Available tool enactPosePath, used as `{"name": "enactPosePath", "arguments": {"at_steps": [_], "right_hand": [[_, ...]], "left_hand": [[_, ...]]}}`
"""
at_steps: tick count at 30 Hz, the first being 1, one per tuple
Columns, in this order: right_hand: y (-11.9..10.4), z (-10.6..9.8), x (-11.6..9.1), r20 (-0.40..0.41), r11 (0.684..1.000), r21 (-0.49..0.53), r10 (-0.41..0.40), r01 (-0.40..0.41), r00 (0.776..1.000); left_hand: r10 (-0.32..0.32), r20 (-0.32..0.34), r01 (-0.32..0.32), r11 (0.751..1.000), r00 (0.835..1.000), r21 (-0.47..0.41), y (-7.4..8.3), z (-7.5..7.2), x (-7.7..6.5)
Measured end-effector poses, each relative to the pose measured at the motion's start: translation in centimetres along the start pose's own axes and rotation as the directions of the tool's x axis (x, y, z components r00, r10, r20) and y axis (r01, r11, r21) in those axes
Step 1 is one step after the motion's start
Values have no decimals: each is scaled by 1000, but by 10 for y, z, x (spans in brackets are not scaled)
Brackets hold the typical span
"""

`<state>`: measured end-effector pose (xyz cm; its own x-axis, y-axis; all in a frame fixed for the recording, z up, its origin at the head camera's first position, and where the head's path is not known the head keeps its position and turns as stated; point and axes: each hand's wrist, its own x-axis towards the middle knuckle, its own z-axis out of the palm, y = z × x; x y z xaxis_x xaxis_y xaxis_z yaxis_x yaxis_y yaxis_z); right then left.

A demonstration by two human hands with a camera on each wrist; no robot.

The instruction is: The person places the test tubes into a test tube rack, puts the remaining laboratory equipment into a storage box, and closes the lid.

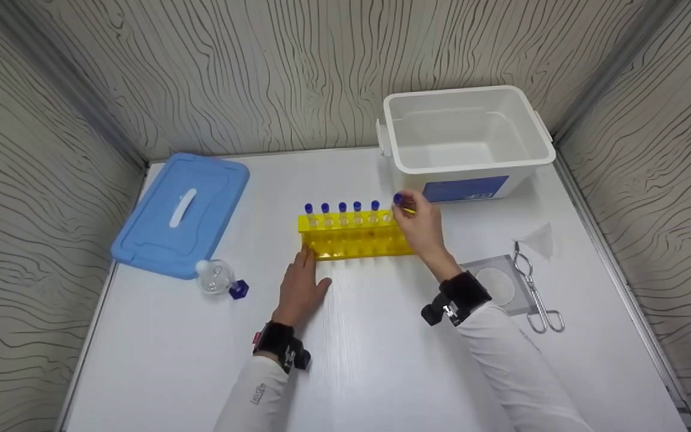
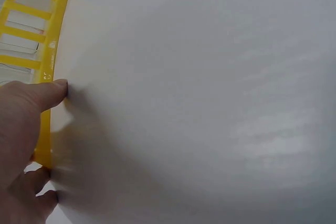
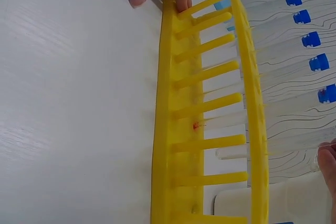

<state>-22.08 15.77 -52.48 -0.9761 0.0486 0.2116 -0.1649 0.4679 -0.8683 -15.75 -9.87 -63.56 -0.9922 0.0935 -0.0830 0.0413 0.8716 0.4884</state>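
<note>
Test tube (image 3: 294, 142), capped end pinched in my right fingers (image 1: 415, 200), is partway through the yellow rack (image 1: 357, 245), tip short of its base. My left fingers (image 1: 305, 258), loosely spread, touch the rack's left end on the surface (image 1: 375, 360).

- Got a rack (image 1: 360, 246) mid-table (image 1: 357, 360), with five tubes (image 1: 343, 215) standing in it, lined up from the left end.
- Also got a sixth tube (image 1: 397, 198) next in line to the right, lower end through the rack's top plate, upper end in the right grip (image 1: 422, 227).
- Got the left grip (image 1: 303, 285) at the rack's front left corner.
- Way over left, got a lid (image 1: 207, 207) on the table, glass vessel (image 1: 215, 278) right by its near right corner.
- Behind and right of the rack, got a box (image 1: 408, 180).
- In front of that, off to the right, got a mat (image 1: 496, 287), tongs (image 1: 532, 288) along its right edge, funnel (image 1: 540, 241) by their far end.
</note>
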Motion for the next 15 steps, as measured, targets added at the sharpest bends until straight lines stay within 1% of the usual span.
{"name": "enactPosePath", "arguments": {"at_steps": [6, 15], "right_hand": [[4, 3, -1, 28, 998, -47, 32, -31, 999], [6, 5, 0, 32, 996, -82, 50, -47, 998]], "left_hand": [[-12, -1, 12, 1000, 1000, 3, 0, 1, 0], [-19, 7, 19, 1000, 1000, -16, 0, 0, 0]]}}
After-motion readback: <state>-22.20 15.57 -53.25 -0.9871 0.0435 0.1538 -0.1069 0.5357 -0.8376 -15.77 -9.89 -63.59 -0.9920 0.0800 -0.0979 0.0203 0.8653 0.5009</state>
